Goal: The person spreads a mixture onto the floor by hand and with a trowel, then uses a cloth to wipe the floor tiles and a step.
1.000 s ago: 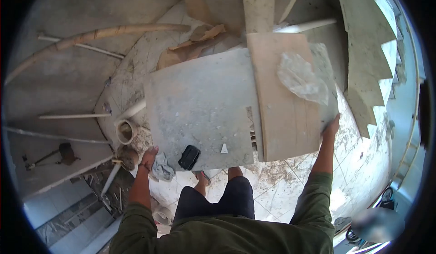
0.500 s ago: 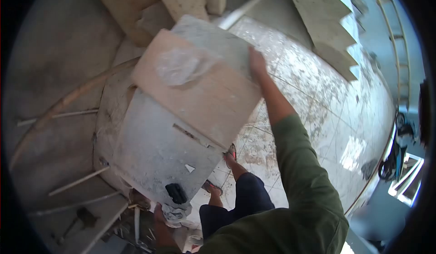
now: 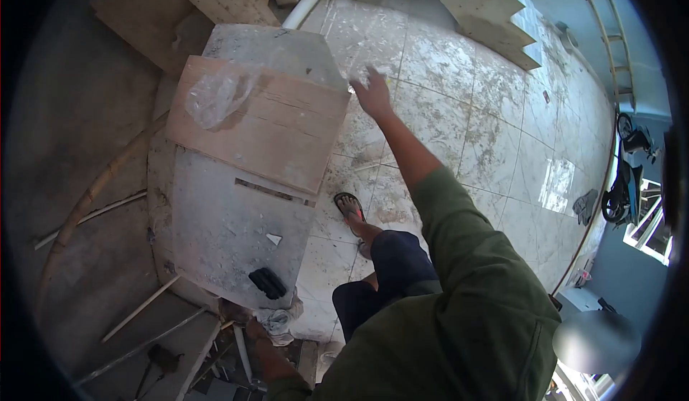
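Right hand [image 3: 373, 94] hangs spread and empty, touching nothing; the grey board [image 3: 230, 229] lies just to its left. Left hand [image 3: 256, 329] sits under the board's near edge beside a rag [image 3: 276, 320], and its grip cannot be told. With that side likely unsupported, the board could tip, sending the loose wooden plank [image 3: 265, 128] sliding toward the sandalled foot [image 3: 349, 206].

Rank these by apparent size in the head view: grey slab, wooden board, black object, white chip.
1. grey slab, largest, though the board hides part of it
2. wooden board
3. black object
4. white chip, smallest

All rest on the slab, so nearness hardly matters.
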`<state>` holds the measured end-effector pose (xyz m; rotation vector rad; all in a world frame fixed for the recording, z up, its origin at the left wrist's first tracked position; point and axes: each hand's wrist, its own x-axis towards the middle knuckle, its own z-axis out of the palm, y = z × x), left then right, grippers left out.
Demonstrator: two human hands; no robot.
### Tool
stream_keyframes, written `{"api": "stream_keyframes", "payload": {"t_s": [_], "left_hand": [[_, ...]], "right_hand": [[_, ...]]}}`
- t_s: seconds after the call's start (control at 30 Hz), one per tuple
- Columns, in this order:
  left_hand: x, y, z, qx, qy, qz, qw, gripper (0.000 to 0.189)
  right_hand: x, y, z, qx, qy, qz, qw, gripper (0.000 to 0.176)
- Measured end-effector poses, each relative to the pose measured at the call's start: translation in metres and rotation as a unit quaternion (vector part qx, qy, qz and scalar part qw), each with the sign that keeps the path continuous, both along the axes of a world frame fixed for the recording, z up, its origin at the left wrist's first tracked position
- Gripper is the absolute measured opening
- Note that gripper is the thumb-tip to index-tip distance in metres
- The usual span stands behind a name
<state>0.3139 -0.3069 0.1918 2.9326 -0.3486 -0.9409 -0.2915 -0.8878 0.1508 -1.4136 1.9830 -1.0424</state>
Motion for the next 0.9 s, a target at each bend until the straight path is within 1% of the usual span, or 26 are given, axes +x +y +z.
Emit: {"api": "stream_keyframes", "payload": {"t_s": [0.03, 0.07, 0.1, 0.13, 0.17, 0.2, 0.23, 0.27, 0.3, 0.37, 0.4, 0.43, 0.47, 0.5, 0.53, 0.57, 0.6, 0.63, 0.67, 0.7, 0.73, 0.77, 0.8, 0.83, 0.87, 0.9], "left_hand": [[-0.01, 0.006, 0.014, 0.035, -0.05, -0.027, 0.998, 0.039], [-0.02, 0.019, 0.025, 0.067, -0.084, -0.049, 0.993, 0.04], [-0.028, 0.034, 0.034, 0.095, -0.107, -0.075, 0.987, 0.04], [-0.036, 0.047, 0.038, 0.122, -0.123, -0.105, 0.979, 0.041], [-0.044, 0.059, 0.039, 0.155, -0.134, -0.143, 0.968, 0.043], [-0.05, 0.074, 0.036, 0.195, -0.14, -0.197, 0.95, 0.045], [-0.054, 0.09, 0.031, 0.239, -0.148, -0.271, 0.921, 0.047], [-0.061, 0.097, 0.021, 0.259, -0.151, -0.34, 0.892, 0.05], [-0.076, 0.101, 0.011, 0.244, -0.158, -0.384, 0.877, 0.053], [-0.121, 0.09, 0.003, 0.089, -0.15, -0.425, 0.888, 0.044], [-0.166, 0.061, 0.01, -0.083, -0.065, -0.05, 0.993, 0.041], [-0.228, 0.023, 0.055, -0.172, -0.049, -0.084, 0.98, 0.051], [-0.295, -0.026, 0.116, -0.236, 0.019, 0.01, 0.972, 0.05], [-0.317, -0.041, 0.116, -0.311, 0.103, 0.012, 0.945, 0.044], [-0.332, -0.05, 0.104, -0.391, 0.155, -0.019, 0.907, 0.041], [-0.366, -0.072, 0.143, -0.419, 0.171, -0.087, 0.888, 0.038], [-0.4, -0.096, 0.183, -0.448, 0.188, -0.153, 0.861, 0.037], [-0.435, -0.12, 0.224, -0.476, 0.207, -0.213, 0.828, 0.036], [-0.46, -0.14, 0.243, -0.478, 0.359, -0.01, 0.802, 0.034], [-0.483, -0.157, 0.259, -0.503, 0.386, 0.013, 0.773, 0.033], [-0.507, -0.174, 0.273, -0.525, 0.415, 0.031, 0.742, 0.033], [-0.525, -0.19, 0.28, -0.545, 0.446, 0.047, 0.708, 0.032], [-0.539, -0.204, 0.273, -0.546, 0.442, 0.037, 0.711, 0.033], [-0.551, -0.217, 0.257, -0.546, 0.438, 0.028, 0.714, 0.035], [-0.564, -0.234, 0.242, -0.546, 0.436, 0.018, 0.716, 0.036], [-0.577, -0.254, 0.235, -0.547, 0.426, 0.037, 0.72, 0.036]], "right_hand": [[-0.023, 0.048, -0.025, 0.008, 0.087, 0.02, 0.996, 0.07], [-0.041, 0.103, -0.008, 0.16, 0.054, 0.04, 0.985, 0.064], [-0.063, 0.165, -0.015, 0.183, 0.072, 0.072, 0.978, 0.06], [-0.089, 0.218, -0.031, 0.308, 0.123, 0.137, 0.934, 0.059], [-0.116, 0.278, -0.043, 0.352, 0.142, 0.178, 0.908, 0.055], [-0.131, 0.333, -0.024, 0.351, 0.098, 0.105, 0.925, 0.049], [-0.156, 0.375, -0.021, 0.38, 0.095, 0.148, 0.908, 0.047], [-0.174, 0.41, -0.021, 0.403, 0.093, 0.188, 0.891, 0.044], [-0.179, 0.421, -0.008, 0.411, 0.06, 0.15, 0.897, 0.044], [-0.189, 0.454, 0.04, 0.435, -0.005, 0.069, 0.898, 0.044], [-0.191, 0.459, 0.054, 0.402, 0.018, 0.102, 0.91, 0.045], [-0.189, 0.457, 0.066, 0.369, 0.038, 0.134, 0.919, 0.045], [-0.185, 0.448, 0.078, 0.33, 0.057, 0.167, 0.927, 0.046], [-0.177, 0.434, 0.102, 0.326, 0.056, 0.218, 0.918, 0.049], [-0.167, 0.422, 0.119, 0.32, 0.054, 0.278, 0.904, 0.053], [-0.159, 0.404, 0.106, 0.353, -0.044, 0.254, 0.899, 0.054], [-0.149, 0.395, 0.097, 0.39, -0.14, 0.226, 0.881, 0.055], [-0.139, 0.389, 0.115, 0.418, -0.273, 0.191, 0.845, 0.055], [-0.129, 0.373, 0.156, 0.435, -0.397, 0.146, 0.795, 0.056], [-0.132, 0.361, 0.184, 0.41, -0.502, 0.139, 0.748, 0.056], [-0.134, 0.349, 0.212, 0.39, -0.601, 0.13, 0.685, 0.057], [-0.142, 0.342, 0.231, 0.331, -0.683, 0.163, 0.631, 0.057], [-0.158, 0.334, 0.239, 0.271, -0.754, 0.191, 0.567, 0.058], [-0.177, 0.323, 0.242, 0.265, -0.709, 0.223, 0.614, 0.051], [-0.2, 0.307, 0.246, 0.219, -0.625, 0.245, 0.708, 0.047], [-0.226, 0.29, 0.261, 0.169, -0.529, 0.259, 0.79, 0.043]]}}
